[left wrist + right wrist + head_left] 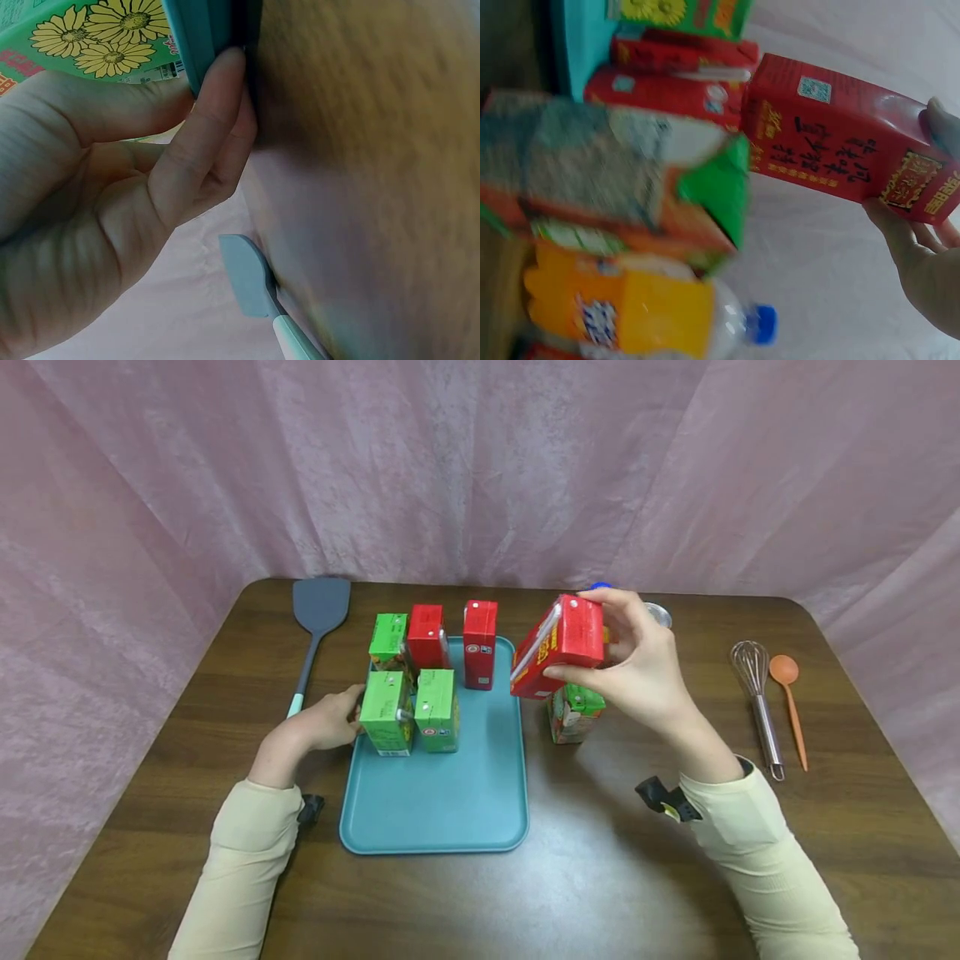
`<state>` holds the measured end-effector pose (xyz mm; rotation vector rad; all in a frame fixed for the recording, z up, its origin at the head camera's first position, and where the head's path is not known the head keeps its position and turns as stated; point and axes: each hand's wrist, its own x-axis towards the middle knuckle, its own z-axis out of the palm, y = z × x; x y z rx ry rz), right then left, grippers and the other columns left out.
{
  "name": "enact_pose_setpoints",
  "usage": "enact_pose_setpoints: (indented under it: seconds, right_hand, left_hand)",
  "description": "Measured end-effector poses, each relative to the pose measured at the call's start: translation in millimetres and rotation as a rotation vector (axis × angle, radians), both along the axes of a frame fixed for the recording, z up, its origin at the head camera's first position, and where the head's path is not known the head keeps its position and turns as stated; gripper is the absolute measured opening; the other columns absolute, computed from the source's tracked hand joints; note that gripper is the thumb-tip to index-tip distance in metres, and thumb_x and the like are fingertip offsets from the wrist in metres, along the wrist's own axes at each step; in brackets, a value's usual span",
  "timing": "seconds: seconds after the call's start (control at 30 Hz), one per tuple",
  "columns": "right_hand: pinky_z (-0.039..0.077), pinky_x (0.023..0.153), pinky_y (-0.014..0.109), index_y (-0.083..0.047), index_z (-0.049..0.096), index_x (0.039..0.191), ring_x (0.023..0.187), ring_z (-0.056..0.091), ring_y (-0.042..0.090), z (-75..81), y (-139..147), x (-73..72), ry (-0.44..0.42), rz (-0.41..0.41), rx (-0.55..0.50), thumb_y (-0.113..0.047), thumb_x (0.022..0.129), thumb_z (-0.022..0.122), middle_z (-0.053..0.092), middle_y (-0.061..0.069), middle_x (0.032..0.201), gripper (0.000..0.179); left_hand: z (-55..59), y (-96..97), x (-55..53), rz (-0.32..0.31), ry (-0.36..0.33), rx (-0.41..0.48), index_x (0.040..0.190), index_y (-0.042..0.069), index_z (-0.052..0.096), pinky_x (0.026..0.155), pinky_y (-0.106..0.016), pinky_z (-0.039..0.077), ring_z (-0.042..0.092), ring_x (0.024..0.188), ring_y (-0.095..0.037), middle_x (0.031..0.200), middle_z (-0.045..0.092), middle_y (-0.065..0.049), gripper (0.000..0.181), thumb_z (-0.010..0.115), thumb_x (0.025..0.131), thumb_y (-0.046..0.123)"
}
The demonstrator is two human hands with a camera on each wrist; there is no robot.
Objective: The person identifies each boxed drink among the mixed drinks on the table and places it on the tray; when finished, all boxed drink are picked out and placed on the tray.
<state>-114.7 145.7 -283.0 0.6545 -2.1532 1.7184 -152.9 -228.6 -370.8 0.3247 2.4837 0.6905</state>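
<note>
My right hand (647, 670) grips a red drink carton (557, 647), tilted and held in the air by the tray's right edge. In the right wrist view, the thumb and fingers hold that carton's top end. With thumb and fingers, my left hand (142, 172) pinches the left rim of the teal tray (435, 806). Standing on the tray are two red cartons, a left red carton (427, 635) and a right red carton (480, 645), and several green cartons (386, 714). Another green-topped carton (576, 714) stands right of the tray, partly hidden below the held one.
An orange drink bottle (630, 304) with a blue cap stands behind my right hand, near a can top (658, 614). A grey spatula (321, 606) lies at left. A whisk (761, 710) and an orange spoon (785, 670) lie at right. A pink curtain (480, 468) hangs behind.
</note>
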Motion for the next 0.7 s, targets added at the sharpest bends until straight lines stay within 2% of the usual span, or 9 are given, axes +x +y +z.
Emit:
enact_pose_setpoints:
  seconds: [0.27,0.47,0.7]
  right_hand:
    - [0.052,0.077,0.026,-0.009,0.051,0.118,0.096,0.063,0.013,-29.3,-26.7,-6.3,-0.077,0.032,0.237,-0.021,0.06,0.089,0.062,0.001,0.112,0.07]
    - [0.053,0.077,0.03,-0.004,0.049,0.114,0.09,0.066,0.019,-48.6,-42.6,-11.7,-0.143,0.121,0.257,-0.018,0.061,0.089,0.06,0.008,0.107,0.067]
    - [0.053,0.077,0.034,-0.006,0.05,0.112,0.09,0.068,0.023,-59.7,-52.6,-14.9,-0.148,0.109,0.35,-0.021,0.061,0.089,0.063,0.007,0.103,0.066]
  left_hand:
    - [1.4,-0.6,-0.5,-0.002,0.001,-0.01,0.142,-0.013,0.013,0.057,-0.029,0.036,0.044,0.066,-0.018,0.084,0.046,-0.01,0.063,0.046,0.09,-0.001]
    - [2.3,-0.2,-0.4,0.0,0.008,-0.008,0.143,-0.013,0.014,0.058,-0.03,0.037,0.045,0.067,-0.019,0.086,0.048,-0.011,0.063,0.046,0.089,-0.002]
    - [2.0,0.7,0.4,0.003,-0.004,-0.009,0.142,-0.013,0.014,0.059,-0.029,0.037,0.045,0.069,-0.019,0.087,0.047,-0.011,0.063,0.046,0.089,-0.002]
